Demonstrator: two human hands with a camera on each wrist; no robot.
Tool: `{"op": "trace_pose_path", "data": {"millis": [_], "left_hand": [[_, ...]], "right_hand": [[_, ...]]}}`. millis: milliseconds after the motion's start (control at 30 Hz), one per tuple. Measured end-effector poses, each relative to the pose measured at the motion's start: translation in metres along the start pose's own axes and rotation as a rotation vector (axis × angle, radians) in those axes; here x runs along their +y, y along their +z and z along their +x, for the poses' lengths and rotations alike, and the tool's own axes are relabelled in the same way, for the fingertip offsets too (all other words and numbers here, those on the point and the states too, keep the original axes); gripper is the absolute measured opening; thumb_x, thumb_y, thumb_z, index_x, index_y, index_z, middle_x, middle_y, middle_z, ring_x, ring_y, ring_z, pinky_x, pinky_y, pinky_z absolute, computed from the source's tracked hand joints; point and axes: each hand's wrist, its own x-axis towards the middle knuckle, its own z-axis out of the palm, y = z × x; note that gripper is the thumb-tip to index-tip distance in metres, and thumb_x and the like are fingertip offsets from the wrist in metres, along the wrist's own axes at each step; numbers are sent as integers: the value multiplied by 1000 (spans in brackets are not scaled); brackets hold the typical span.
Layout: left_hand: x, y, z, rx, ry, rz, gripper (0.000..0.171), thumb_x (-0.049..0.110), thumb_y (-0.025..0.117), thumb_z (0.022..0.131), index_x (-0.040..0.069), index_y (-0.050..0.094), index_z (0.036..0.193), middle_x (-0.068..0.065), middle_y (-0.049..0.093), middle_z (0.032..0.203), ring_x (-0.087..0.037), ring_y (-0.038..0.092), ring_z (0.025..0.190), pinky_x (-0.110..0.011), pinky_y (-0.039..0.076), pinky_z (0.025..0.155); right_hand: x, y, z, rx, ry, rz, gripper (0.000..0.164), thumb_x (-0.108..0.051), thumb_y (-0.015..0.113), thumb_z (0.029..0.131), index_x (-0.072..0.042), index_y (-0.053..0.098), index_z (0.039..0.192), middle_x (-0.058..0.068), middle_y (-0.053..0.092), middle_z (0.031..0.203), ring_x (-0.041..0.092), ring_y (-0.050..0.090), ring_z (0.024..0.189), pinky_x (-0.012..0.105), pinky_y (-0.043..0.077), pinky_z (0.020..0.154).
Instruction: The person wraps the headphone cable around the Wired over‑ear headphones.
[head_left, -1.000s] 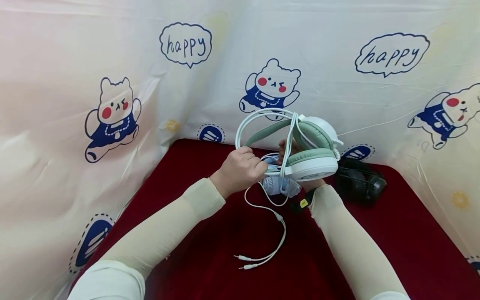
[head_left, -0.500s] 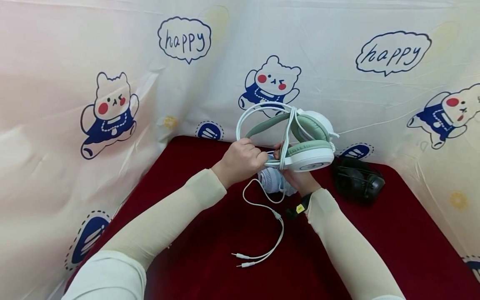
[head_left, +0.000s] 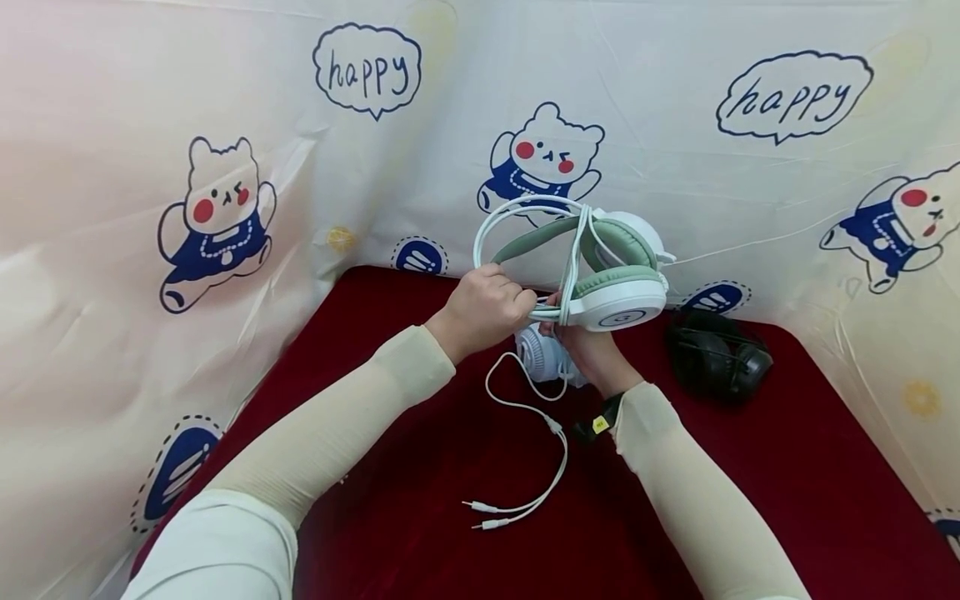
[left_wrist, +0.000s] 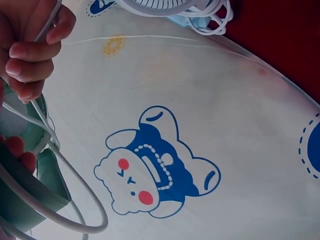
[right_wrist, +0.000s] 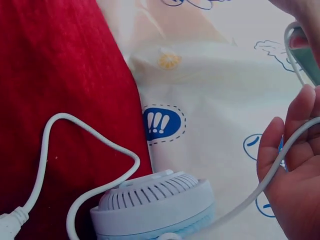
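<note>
White headphones with green ear pads (head_left: 618, 287) are held above the table, several turns of white cable bundled around them. My left hand (head_left: 480, 310) grips their headband; its fingertips (left_wrist: 25, 159) show against the green padding in the left wrist view. Under the headphones, my right hand (head_left: 596, 358) holds the white cable, its fingers (left_wrist: 31, 67) curled round it in the left wrist view. In the right wrist view the cable (right_wrist: 250, 197) crosses that palm. A second, white and light-blue pair of headphones (head_left: 538, 354) lies on the table behind, partly hidden by my right hand.
Black headphones (head_left: 720, 360) lie at the back right of the red-covered table (head_left: 420, 500). A white cable with two plugs (head_left: 491, 524) trails toward the front. A printed curtain (head_left: 420, 167) hangs behind and along both sides.
The white-green headphones have risen slightly in the head view. My right hand has come from behind them, down and left, to the cable beneath. My left hand keeps its grip.
</note>
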Motion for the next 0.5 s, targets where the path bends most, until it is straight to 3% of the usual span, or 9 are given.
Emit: {"op": "trace_pose_path", "data": {"millis": [100,200,267,500], "left_hand": [[-2,0,0,2,4,1,14,15,67,87,10,64,74,-3,64,62,-18,64,59,-31,52,68],[-3,0,0,3,0,1,15,13,66,88,9,63,73,-4,63,61,-19,63,59,-32,51,66],[-4,1,0,2,-3,2,16,12,65,89,9,63,73,-4,63,61,-19,63,58,-32,50,65],[-7,-1,0,-21,3,24,16,11,69,88,9,63,73,-4,64,61,-20,64,59,-31,50,65]], "right_hand": [[2,2,-3,2,5,-27,30,-35,73,85,-10,58,87,4,55,78,16,51,71,28,48,69],[3,3,-8,-10,13,-77,13,-21,57,99,-12,61,91,5,54,78,16,52,72,30,50,71],[3,3,-10,-10,19,-109,15,-16,49,102,-11,61,94,5,54,78,16,52,72,30,51,72],[5,2,-15,-9,37,-239,26,-23,43,105,0,54,100,6,60,74,18,59,71,32,52,78]]}}
